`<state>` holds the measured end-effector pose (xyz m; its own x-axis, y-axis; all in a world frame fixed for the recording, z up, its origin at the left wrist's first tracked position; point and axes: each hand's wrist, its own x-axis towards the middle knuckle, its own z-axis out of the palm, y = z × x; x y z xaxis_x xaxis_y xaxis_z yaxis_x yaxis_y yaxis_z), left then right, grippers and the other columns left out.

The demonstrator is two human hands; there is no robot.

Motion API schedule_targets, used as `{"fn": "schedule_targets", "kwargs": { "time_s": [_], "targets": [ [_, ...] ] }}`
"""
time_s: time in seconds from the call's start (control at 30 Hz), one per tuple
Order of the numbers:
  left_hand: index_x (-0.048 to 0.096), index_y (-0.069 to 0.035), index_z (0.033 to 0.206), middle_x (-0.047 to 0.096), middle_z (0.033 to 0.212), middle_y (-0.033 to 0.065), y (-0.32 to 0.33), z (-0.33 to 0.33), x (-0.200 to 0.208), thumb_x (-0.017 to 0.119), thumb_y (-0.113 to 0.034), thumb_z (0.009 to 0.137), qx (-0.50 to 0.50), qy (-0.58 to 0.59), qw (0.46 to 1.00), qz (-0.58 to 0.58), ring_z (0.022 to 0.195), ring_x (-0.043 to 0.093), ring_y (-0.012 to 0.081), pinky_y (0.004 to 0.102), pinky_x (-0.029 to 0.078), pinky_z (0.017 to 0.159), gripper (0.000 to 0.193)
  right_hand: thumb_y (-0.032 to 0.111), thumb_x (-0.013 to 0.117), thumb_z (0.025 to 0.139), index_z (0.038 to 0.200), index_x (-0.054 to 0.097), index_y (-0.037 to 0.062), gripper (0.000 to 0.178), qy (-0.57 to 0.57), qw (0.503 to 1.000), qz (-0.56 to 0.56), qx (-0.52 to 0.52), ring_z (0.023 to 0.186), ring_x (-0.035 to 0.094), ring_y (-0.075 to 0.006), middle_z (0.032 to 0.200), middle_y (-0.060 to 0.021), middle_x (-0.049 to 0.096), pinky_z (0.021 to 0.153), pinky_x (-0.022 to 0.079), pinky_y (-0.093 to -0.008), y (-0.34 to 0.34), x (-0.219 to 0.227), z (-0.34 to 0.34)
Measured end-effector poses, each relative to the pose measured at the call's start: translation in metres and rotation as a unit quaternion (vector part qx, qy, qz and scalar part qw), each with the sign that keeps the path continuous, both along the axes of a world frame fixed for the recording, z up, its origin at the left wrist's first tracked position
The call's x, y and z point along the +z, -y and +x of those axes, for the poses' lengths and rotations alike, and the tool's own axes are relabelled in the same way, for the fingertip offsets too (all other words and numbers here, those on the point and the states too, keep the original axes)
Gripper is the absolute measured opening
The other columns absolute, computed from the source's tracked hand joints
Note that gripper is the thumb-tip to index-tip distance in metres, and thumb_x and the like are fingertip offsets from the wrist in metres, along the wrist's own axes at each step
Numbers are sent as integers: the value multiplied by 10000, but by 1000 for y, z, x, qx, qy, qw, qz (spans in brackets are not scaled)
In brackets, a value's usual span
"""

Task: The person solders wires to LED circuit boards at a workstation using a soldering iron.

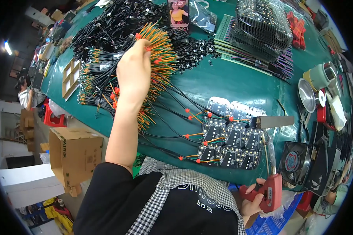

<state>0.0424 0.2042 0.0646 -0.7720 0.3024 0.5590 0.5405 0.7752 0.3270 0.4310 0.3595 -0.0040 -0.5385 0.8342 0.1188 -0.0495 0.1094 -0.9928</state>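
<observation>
My left hand [134,72] reaches over a thick heap of black cables with orange and green wire ends [161,49]. Its fingers are closed at the wire tips, beside small red connectors, though the palm side is hidden. In my right hand [253,200], low at the table's front edge, is a red soldering gun [271,192] with its metal tip pointing up. Between the hands lies a panel of black circuit boards [234,135] with white dots. Several cables with red connectors [187,136] run to the boards from the left. A grey bar [276,122] lies across the panel's right side.
Stacked boards in clear trays [262,27] stand at the back right. A phone [179,17] is at the far middle. A black fan [296,161] and a metal bowl [306,95] sit right. A cardboard box [68,160] stands at left; people sit at both sides.
</observation>
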Motion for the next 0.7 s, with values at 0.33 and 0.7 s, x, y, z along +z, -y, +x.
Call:
{"fn": "schedule_targets", "kwargs": {
  "time_s": [0.33,0.7],
  "targets": [
    [669,-85,917,631,898,65,6,-4,-3,624,-169,836,-24,6,992,-125,899,603,272,385,480,779,125,393,609,886,1280,402,-55,631,-34,998,-45,-4,701,560,-179,1121,-186,553,603,481,-284,-1,-5,5],
    [710,-95,941,658,920,46,15,-5,-4,649,-167,831,-47,22,989,-136,908,592,244,348,472,801,145,377,595,904,1284,400,-39,596,-43,999,-25,-14,668,522,-175,1097,-193,555,537,446,-250,0,-3,6]
  ]
}}
